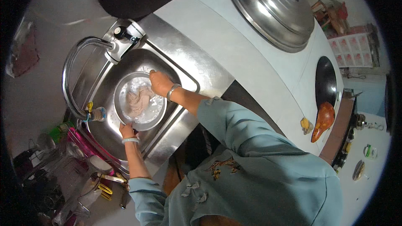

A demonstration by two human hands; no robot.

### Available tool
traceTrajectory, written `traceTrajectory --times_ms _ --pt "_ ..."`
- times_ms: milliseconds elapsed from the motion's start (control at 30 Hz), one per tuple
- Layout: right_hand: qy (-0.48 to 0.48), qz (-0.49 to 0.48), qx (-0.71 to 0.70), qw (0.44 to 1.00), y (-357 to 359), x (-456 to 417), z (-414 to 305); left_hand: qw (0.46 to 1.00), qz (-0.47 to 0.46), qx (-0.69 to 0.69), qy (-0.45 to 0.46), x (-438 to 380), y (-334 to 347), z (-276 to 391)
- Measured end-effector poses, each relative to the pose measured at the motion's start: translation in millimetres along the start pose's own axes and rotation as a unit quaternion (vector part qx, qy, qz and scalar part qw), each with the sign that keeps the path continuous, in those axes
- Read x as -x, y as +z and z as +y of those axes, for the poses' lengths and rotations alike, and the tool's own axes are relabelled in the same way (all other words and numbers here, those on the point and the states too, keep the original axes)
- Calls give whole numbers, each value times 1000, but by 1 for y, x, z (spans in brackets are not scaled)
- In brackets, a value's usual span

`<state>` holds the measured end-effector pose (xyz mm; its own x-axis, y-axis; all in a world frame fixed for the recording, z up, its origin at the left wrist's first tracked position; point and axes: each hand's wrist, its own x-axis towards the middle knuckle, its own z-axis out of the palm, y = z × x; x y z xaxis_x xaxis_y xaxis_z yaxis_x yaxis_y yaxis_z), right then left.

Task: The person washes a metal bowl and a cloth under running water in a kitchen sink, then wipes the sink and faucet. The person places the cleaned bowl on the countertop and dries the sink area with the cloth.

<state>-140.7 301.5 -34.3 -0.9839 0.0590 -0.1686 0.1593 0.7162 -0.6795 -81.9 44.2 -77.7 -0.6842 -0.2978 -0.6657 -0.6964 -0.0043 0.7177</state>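
Observation:
A round metal basin (140,101) sits in a stainless steel sink (150,59), holding cloudy, sudsy water and a crumpled pinkish-beige cloth (138,99). My left hand (127,130), with a pale bangle on its wrist, grips the basin's near-left rim. At the upper right rim my right hand (160,83), wearing a silver bracelet, is closed on the edge. Fingers on the basin's outer side are partly hidden. Neither hand touches the cloth.
A faucet with a curved flexible spout (67,78) hangs over the sink's left side. Utensils and yellow-handled scissors (105,191) crowd the lower left. On the white counter are a large metal lid (270,9), a dark pan (325,80) and a brown gourd-shaped object (324,119).

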Motion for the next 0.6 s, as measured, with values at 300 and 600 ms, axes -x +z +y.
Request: traceTrajectory --times_ms 300,600 --pt "-150 94 173 969 15 -6 -23 994 27 -96 46 -41 -16 -34" --pt "-34 -83 -100 991 133 -3 19 983 -34 155 -94 25 58 16"
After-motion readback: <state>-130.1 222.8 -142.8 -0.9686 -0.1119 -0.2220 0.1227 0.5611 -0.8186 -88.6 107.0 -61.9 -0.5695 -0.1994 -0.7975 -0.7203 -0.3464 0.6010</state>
